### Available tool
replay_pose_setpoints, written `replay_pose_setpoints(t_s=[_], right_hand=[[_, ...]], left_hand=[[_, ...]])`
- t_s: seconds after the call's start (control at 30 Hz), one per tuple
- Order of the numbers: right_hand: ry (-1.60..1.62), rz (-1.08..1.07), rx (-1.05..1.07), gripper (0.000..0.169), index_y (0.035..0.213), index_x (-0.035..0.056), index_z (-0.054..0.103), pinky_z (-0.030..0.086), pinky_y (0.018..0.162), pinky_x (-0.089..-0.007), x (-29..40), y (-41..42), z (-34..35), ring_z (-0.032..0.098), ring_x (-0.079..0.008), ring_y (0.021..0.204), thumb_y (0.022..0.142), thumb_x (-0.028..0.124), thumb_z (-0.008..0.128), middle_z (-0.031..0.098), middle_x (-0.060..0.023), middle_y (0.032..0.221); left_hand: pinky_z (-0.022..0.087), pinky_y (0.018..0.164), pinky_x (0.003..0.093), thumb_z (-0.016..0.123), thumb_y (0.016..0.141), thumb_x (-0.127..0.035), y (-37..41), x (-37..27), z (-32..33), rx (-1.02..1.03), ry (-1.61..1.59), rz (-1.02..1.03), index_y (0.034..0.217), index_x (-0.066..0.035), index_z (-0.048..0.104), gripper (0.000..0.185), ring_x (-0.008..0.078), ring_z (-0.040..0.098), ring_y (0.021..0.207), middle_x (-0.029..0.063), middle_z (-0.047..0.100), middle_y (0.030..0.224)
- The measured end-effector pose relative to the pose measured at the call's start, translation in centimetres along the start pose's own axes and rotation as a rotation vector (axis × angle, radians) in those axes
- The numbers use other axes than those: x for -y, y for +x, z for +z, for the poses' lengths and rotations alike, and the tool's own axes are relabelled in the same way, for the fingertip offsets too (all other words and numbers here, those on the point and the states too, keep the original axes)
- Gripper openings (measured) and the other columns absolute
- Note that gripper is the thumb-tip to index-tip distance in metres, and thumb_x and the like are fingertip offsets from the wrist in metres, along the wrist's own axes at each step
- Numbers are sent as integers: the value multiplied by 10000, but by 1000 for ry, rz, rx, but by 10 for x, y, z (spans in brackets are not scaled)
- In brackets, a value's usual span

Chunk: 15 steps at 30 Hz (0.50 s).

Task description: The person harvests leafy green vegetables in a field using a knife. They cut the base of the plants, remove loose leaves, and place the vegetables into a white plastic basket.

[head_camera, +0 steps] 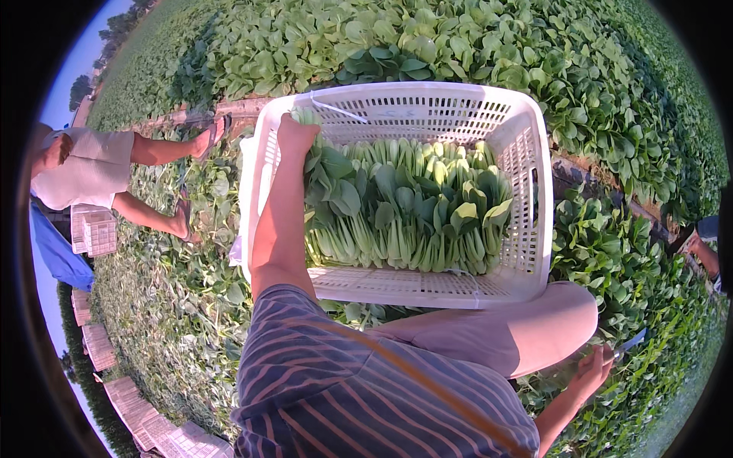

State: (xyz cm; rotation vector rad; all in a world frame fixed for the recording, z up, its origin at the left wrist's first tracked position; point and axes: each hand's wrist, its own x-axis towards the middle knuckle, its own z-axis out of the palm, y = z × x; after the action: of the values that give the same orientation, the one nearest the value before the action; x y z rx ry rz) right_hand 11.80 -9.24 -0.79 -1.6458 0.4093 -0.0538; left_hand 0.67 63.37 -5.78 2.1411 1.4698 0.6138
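A white slatted plastic crate (395,286) stands before me, with rows of green leafy bok choy (401,212) packed in it, stalks outward and leaves meeting in the middle. My left hand (299,134) is at the crate's upper left corner, closed around a bunch of bok choy (306,117) whose pale stalks point up and whose leaves hang over the packed ones. At the lower right, beyond my bent knee, my right hand (594,366) holds a knife (630,342) with its blade pointing away to the right.
Growing bok choy (458,34) fills the ground behind and right of the crate. Cut leaves litter the ground (172,297) at left. A person in shorts (91,166) stands at left near stacked crates (94,229); more crates (131,406) line the lower left. Another person's arm (704,255) shows far right.
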Motion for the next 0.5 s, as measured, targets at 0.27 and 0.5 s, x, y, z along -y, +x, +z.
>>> replay_pose_setpoints(t_s=[0.27,0.5], right_hand=[[-37,56,-142,180,975,27,542,321,438,-180,-8,-6,29,422,-55,499,803,70,571,521,0,684],[-136,137,-193,207,987,12,507,331,386,-203,-25,-5,22,423,-66,449,797,55,577,538,-19,667]], left_hand=[[454,789,469,583,723,-188,-18,12,129,-190,429,-235,1061,-13,416,416,383,493,1009,216,500,1062],[249,963,539,627,585,-607,-21,26,181,-92,583,-371,1369,-20,142,1093,450,283,1208,241,262,1350]])
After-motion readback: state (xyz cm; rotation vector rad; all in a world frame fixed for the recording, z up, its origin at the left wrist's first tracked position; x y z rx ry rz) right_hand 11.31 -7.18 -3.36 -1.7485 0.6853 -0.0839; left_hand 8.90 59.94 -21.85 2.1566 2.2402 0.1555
